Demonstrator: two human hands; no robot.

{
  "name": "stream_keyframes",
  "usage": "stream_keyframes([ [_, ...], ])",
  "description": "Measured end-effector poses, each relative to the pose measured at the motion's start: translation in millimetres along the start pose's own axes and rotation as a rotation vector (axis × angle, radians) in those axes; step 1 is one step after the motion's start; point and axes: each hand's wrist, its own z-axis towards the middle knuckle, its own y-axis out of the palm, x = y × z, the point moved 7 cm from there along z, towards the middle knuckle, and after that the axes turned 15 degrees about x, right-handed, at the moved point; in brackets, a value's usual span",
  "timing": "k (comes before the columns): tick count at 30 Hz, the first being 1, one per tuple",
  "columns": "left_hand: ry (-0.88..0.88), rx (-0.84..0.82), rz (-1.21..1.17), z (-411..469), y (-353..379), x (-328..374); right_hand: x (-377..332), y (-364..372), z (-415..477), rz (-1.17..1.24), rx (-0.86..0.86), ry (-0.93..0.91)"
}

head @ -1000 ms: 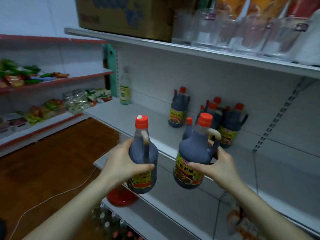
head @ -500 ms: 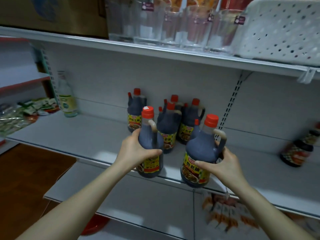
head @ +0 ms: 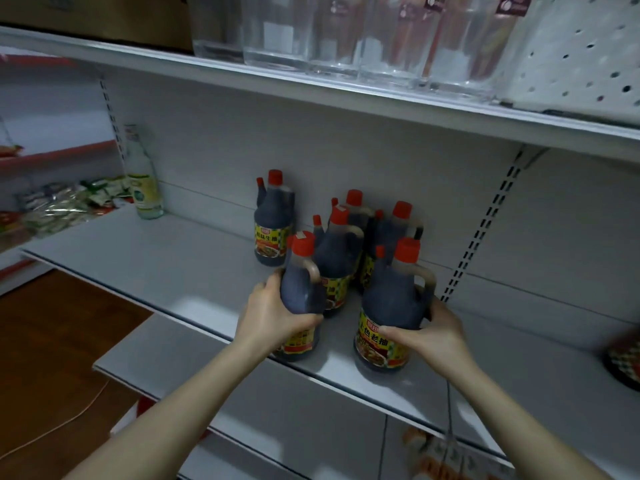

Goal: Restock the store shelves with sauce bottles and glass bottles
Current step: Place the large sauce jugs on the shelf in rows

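Far left, packets [head: 65, 206] lie on a side shelf. A clear bottle [head: 142, 178] with a pale label stands upright at the left end of the middle shelf [head: 173, 268], near the back wall. On the top shelf [head: 346, 95] a row of glasses [head: 346, 32] stands, with a perforated white basket [head: 581, 53] to their right.

The left hand [head: 273, 317] is closed around the body of a dark sauce bottle [head: 300, 296] with a red cap, fingers wrapped across the front above the label. This left bottle stands upright at the shelf's front edge; whether its base rests on the shelf cannot be told.

Behind it, a group of like bottles [head: 346, 244] stands upright toward the back, one [head: 273, 220] a little apart to the left.

The right hand [head: 429, 334] is closed around a second sauce bottle [head: 391, 306], thumb across the label and fingers behind it below the handle. This right bottle is upright, just inside the front edge, close beside the left one but apart from it.

At the far right edge, a blurred object [head: 623, 358] lies on the same shelf.
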Motion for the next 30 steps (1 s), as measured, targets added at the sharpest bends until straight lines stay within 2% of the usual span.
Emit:
stream_keyframes([
  [6,0.005,0.032,0.106,-3.7,6.5,0.7,19.5,17.9,22.2,0.05,-0.132,-0.004],
  [11,-0.009,-0.008,0.135,-3.3,7.8,-1.4,33.0,20.2,31.0,0.155,-0.23,0.012],
  [15,-0.001,-0.036,0.091,-3.4,8.5,-1.8,45.3,20.6,12.2,0.249,-0.113,0.1],
  [19,0.026,-0.036,-0.009,0.0,12.7,-3.7,58.0,29.1,-0.1,0.233,0.005,0.075],
  [22,0.031,-0.032,-0.064,0.9,14.4,-5.3,65.6,36.9,11.6,0.284,-0.025,0.122],
  [26,0.039,-0.024,-0.095,1.0,15.2,-5.3,63.1,42.3,27.0,0.287,-0.137,0.075],
  [30,0.042,-0.028,-0.107,2.1,16.7,-7.6,67.3,51.7,39.9,0.285,-0.177,0.073],
])
